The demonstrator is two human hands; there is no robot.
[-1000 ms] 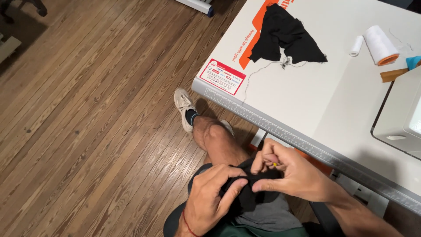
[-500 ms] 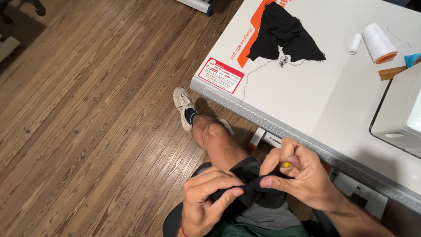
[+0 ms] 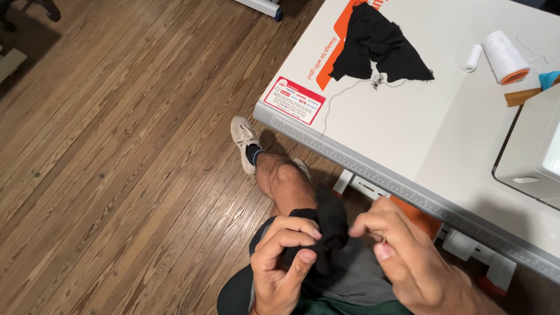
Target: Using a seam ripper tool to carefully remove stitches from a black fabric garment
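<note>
While you sit with your bare knee over the brown plank floor (image 3: 105, 146), your left hand (image 3: 286, 262), at the lower middle of the frame, is clamped on a small piece of soft black fabric (image 3: 329, 230), thumb and fingers pinching its folds above your lap. Your right hand (image 3: 408, 256), just to the right of it, has its fingertips drawn together at the fabric's edge; whether they pinch something small there, you cannot tell from this view. Well apart, in the upper right of the frame, the white work surface (image 3: 443, 128) carries a second, larger piece of black cloth (image 3: 379, 46), a big cone of white thread with an orange base (image 3: 504, 55), a small white spool (image 3: 472, 57) just beside it, and the corner of a white sewing machine (image 3: 534, 157).
</note>
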